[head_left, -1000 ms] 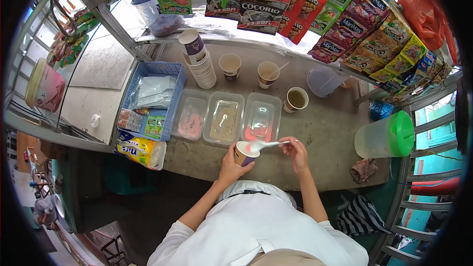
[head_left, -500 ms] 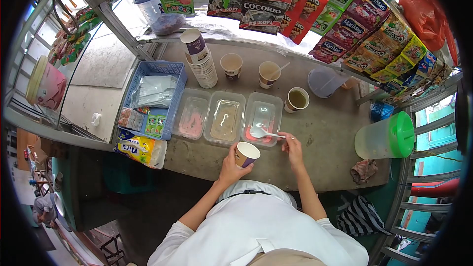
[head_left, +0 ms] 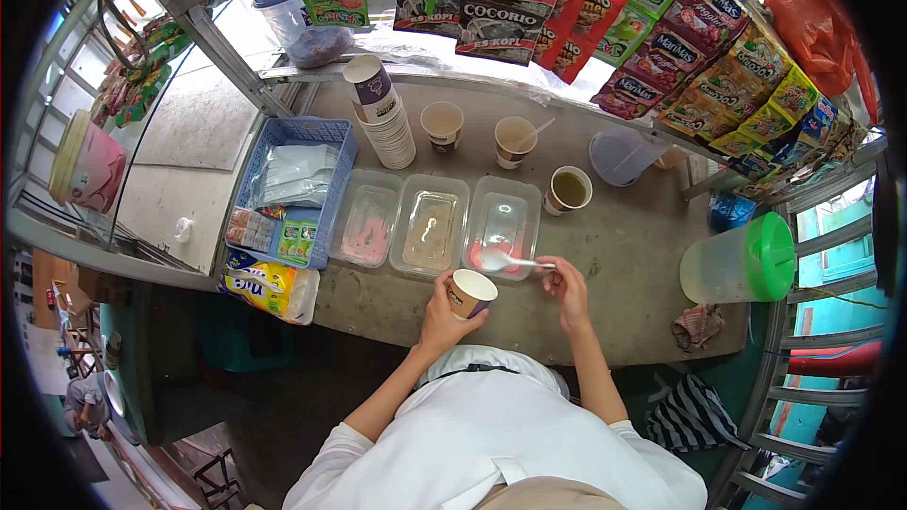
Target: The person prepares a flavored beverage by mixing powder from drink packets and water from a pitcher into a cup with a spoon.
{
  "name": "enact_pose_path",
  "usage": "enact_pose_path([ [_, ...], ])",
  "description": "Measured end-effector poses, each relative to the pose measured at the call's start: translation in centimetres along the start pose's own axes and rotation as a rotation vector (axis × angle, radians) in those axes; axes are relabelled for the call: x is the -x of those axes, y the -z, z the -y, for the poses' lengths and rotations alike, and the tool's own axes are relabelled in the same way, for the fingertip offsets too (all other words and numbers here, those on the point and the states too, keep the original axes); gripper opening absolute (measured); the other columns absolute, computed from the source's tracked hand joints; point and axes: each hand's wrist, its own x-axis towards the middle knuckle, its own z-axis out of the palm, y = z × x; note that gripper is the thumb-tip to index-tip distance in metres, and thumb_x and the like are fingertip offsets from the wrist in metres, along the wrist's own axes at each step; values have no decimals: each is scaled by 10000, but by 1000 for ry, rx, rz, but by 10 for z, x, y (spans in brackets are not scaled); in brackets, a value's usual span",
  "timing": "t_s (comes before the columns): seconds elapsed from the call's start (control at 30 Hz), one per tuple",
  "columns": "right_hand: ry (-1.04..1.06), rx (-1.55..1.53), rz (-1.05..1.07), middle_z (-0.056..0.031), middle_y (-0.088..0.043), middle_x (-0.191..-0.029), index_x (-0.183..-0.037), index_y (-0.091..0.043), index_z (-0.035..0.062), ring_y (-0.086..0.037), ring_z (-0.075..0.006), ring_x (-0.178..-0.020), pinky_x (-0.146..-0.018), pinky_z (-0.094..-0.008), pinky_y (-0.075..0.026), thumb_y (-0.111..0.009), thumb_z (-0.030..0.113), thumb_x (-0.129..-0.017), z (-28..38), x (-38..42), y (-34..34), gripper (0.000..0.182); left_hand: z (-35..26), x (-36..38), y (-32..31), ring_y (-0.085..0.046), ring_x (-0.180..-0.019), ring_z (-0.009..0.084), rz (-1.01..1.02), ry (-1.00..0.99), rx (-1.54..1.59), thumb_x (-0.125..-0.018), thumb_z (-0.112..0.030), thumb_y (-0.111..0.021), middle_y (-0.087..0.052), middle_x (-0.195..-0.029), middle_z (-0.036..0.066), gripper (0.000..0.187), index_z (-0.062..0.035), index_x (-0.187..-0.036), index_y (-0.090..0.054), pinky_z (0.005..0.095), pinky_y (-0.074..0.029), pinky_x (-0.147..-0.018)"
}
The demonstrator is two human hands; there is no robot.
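Observation:
My left hand [head_left: 448, 321] is wrapped round a paper cup [head_left: 471, 295], held tilted near the counter's front edge. Between the fingers of my right hand [head_left: 567, 295] is the handle of a white plastic spoon [head_left: 510, 263]. Its bowl is over the front end of the right clear container [head_left: 504, 203], where some pink stuff [head_left: 511, 250] lies. Whether the spoon carries anything is too blurred to tell. Beside it stand a middle container [head_left: 434, 224] with a pale brownish content and a left container [head_left: 367, 217] with more pink stuff.
Behind the containers are a stack of paper cups [head_left: 387, 137], a cup [head_left: 442, 127], a cup with a stirrer [head_left: 515, 142] and a cup of liquid [head_left: 568, 191]. A blue basket [head_left: 348, 146] is at left, a green-lidded jug [head_left: 723, 263] at right. Drink sachets [head_left: 505, 0] hang above.
The spoon has shifted slightly within the right container's front end, its handle now lying flatter. My right hand has moved a little right. The cup in my left hand has moved slightly left.

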Motion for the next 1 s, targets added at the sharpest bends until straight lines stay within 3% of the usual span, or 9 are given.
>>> enact_pose_path([
  [0.1, 65, 77, 261, -43, -657, -890, -1058, -647, -15, -470, -72, -646, -584, -212, -341, -408, 243, -968, 10, 3, 6, 362, -6, -1, 2, -586, -1087, 313, 11, 10, 1, -639, -224, -843, -574, -1166, 200, 890, -31, -1323, -307, 394, -463, -929],
  [0.4, 95, 155, -68, -11, -654, -890, -1092, -660, 19, -443, -45, -612, -553, -190, -320, -430, 291, -985, 0, -5, -12, 372, -5, 2, 4, -580, -1106, 324, 49, 12, 97, -645, -198, -818, -572, -1175, 208, 897, -48, -1346, -279, 400, -459, -938],
  [0.5, 114, 237, -27, -11, -657, -888, -1107, -659, 26, -441, -35, -608, -537, -180, -311, -424, 296, -995, -18, -10, -4, 374, 0, 2, 3, -580, -1104, 328, 20, -9, 42, -645, -201, -822, -570, -1175, 208, 906, -45, -1348, -272, 400, -460, -936],
  [1.0, 6, 0, -41, -21, -666, -891, -1070, -660, 10, -457, -46, -618, -569, -187, -333, -427, 254, -969, 0, 0, -6, 352, -5, 2, 4, -561, -1137, 311, 14, -2, 69, -666, -180, -818, -546, -1212, 221, 898, -23, -1353, -261, 388, -445, -959],
])
